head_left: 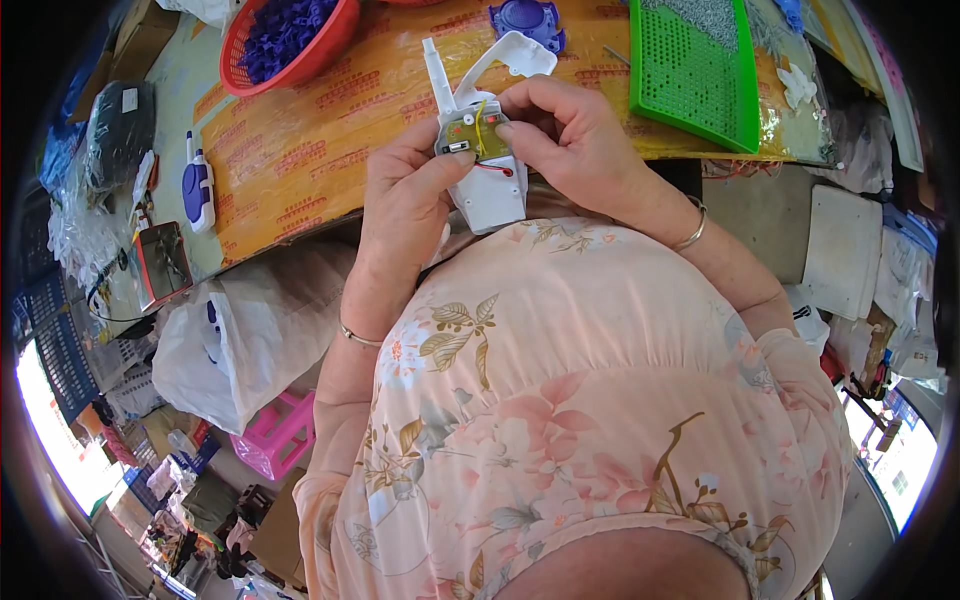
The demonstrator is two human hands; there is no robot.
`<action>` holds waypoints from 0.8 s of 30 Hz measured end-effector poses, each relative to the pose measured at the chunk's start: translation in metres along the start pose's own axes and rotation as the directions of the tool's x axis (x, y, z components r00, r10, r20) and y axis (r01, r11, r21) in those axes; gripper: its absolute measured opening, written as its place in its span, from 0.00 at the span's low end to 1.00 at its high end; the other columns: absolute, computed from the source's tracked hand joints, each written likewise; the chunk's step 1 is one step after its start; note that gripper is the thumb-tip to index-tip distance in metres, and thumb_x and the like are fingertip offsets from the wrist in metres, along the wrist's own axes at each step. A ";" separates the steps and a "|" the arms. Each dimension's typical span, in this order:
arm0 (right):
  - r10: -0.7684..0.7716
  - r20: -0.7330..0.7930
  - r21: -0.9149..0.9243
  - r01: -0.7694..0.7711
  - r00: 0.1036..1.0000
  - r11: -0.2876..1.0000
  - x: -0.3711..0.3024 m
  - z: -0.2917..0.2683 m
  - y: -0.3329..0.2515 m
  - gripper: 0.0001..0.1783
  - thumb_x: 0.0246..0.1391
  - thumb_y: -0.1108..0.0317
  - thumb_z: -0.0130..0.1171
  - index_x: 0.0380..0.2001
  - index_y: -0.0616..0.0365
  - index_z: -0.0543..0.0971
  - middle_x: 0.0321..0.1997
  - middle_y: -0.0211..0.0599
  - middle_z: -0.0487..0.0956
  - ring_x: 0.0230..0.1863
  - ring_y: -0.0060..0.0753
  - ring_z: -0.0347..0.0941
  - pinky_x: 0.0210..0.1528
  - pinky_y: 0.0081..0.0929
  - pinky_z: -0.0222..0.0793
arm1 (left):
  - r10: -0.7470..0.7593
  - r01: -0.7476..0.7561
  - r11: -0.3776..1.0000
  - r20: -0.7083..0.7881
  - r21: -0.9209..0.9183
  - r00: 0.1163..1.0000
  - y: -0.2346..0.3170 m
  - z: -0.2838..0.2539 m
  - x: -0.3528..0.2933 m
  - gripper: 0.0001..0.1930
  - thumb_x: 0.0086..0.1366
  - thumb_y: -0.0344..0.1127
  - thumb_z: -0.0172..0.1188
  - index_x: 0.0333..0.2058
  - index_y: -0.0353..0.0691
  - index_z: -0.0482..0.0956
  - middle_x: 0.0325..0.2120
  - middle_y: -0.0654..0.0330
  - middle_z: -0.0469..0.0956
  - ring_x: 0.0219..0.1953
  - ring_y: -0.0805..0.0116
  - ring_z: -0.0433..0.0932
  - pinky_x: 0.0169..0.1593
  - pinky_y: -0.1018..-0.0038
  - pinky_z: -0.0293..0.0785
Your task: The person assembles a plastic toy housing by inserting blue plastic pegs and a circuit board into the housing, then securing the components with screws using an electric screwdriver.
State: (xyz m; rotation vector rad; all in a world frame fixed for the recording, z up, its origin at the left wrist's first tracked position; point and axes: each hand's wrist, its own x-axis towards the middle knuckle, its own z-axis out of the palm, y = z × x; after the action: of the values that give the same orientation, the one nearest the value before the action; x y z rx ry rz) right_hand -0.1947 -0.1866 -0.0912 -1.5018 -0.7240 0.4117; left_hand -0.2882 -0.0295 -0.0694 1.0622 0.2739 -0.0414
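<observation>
Both hands meet just above the person's chest, over the near edge of the tabletop point(300, 150), which is covered in yellowish-brown printed paper. Between them is a white plastic toy handset shell point(490, 195) with a stubby antenna pointing away from the person, and a small round green circuit board point(472, 132) with red and yellow wires seated in its open upper part. The left hand point(405, 195) has its grip closed around the shell's left side, with the thumb pressed against the lower left edge of the board. The right hand point(565, 130) curls over from the right, its fingertips point(505, 128) pinching the board's right edge, so its grip is closed on the board and shell too. A second white plastic shell piece point(510, 55) stands up behind the fingers. On the tabletop farther off, a red plastic basket point(335, 45) holds purple plastic parts, a green perforated plastic tray point(690, 70) lies to the right, and a purple round plastic piece point(527, 18) sits at the far edge. A finished white-and-purple toy handset point(197, 185) lies at the left end. Below that, a white plastic bag point(240, 340) hangs beside a pink plastic crate point(275, 435).
</observation>
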 end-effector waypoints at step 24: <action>-0.549 0.075 -0.493 0.510 0.832 0.705 0.011 0.001 -0.006 0.10 0.43 0.77 0.62 0.31 0.58 0.75 0.34 0.34 0.73 0.33 0.36 0.73 0.31 0.26 0.70 | -0.034 0.033 0.994 -0.008 -0.104 0.999 0.000 0.004 0.000 0.18 0.56 0.19 0.45 0.46 0.25 0.72 0.37 0.56 0.78 0.36 0.73 0.77 0.42 0.79 0.73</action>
State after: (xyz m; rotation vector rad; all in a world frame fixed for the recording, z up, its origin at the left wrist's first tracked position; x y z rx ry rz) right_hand -0.1881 -0.1792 -0.0831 -1.6769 -1.2232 -0.3079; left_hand -0.2875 -0.0331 -0.0675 0.9546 0.2992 -0.0513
